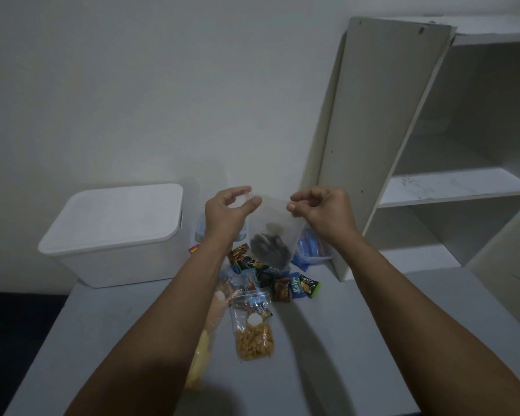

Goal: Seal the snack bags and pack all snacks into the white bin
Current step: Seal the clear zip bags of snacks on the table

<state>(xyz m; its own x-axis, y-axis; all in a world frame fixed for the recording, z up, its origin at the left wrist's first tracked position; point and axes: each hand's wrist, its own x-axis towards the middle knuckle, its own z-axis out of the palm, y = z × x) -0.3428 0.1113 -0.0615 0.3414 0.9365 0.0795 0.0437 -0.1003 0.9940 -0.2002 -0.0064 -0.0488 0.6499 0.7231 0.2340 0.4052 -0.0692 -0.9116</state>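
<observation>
Hands: two, both raised at frame centre, holding one clear zip bag [270,232] up by its top edge. Left hand [227,213] pinching the bag's left top corner between thumb and forefinger, other fingers curled. Right hand [321,211] pinching the right top corner, thumb against curled fingers. Bag hanging upright between the hands, dark brown snack pieces settled at its bottom; cannot tell whether the zip is closed.

White bin [117,235]: one, left of centre on the grey table [327,340], white lid on, contents hidden.

Clear bags lying on table, lower centre: at least two. One bag of orange-yellow snack pieces [254,334] lying flat, just right of the left forearm. One bag of pale yellow pieces [200,358], partly hidden under the left forearm.

Small snack packets [278,283]: loose pile at centre, below the held bag, roughly seven or eight, exact count unclear; brown, blue and green wrappers, some overlapping. One small red packet [194,249] just beside the bin's right wall.

Clear tub [315,255]: one, right of the pile, blue packets inside; count of those not readable.

White shelf unit [463,181]: one, right side of frame. One loose board [382,130] leaning upright against it.
</observation>
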